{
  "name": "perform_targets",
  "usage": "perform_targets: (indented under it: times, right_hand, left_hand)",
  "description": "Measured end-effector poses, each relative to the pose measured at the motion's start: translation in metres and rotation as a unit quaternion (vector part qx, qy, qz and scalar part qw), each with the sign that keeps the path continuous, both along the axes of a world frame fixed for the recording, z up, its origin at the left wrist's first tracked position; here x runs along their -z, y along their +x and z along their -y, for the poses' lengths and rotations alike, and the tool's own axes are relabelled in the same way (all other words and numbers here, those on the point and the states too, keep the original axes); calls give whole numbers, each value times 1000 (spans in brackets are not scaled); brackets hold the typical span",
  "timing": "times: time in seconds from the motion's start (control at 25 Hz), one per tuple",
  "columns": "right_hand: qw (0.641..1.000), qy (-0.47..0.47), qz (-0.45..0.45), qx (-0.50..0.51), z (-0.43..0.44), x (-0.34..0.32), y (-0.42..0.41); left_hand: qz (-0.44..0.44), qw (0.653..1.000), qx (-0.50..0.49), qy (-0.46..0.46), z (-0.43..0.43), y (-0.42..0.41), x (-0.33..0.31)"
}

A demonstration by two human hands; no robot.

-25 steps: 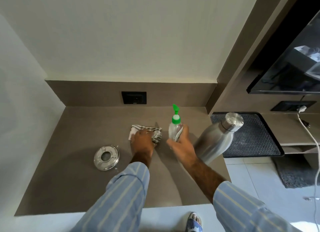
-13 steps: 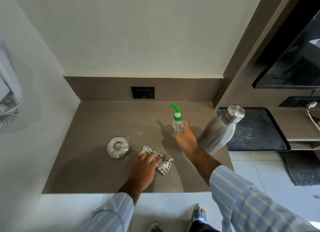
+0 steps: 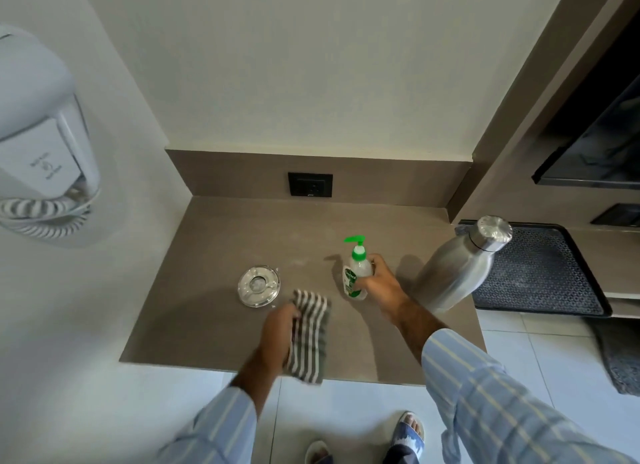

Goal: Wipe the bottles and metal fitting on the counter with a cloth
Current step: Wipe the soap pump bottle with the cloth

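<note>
**Both hands occupied at the counter**

While the right hand (image 3: pixel 379 283) curls its fingers (image 3: pixel 375 261) closed around the clear Dettol pump bottle (image 3: pixel 355 276), which stands upright mid-counter, the left hand (image 3: pixel 277 332) grips the striped cloth (image 3: pixel 309 337) in a closed fist, the cloth hanging over the brown counter (image 3: pixel 214 311) near its front edge. Just beyond lies the round metal fitting (image 3: pixel 258 285). The steel water bottle (image 3: pixel 460 266) stands to the right.

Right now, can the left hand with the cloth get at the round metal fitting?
Probably yes. The left hand holds the striped cloth just in front of the metal fitting, and nothing stands between them on the counter.
</note>
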State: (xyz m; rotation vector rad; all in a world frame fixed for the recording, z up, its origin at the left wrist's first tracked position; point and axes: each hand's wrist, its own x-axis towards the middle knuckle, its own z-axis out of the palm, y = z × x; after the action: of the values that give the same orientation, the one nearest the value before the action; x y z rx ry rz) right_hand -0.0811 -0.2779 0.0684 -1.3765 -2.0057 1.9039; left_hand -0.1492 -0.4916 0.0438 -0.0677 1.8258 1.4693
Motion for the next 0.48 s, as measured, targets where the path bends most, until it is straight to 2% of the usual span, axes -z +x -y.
perform_targets:
  times: [0.04, 0.12, 0.32, 0.48]
  right_hand:
    - [1000, 6, -4, -2, -2, 5, -1]
    - [999, 18, -19, -19, -6, 17, -3]
    - [997, 14, -29, -71, 2, 24, -5]
    - [995, -10, -38, -87, 6, 33, -10]
  left_hand:
    - [87, 993, -48, 61, -17, -13, -6]
    - [155, 977, -79, 121, -50, -31, -15]
    - [164, 975, -102, 113, -80, -22, -7]
    - [177, 965, -132, 145, -76, -14, 1]
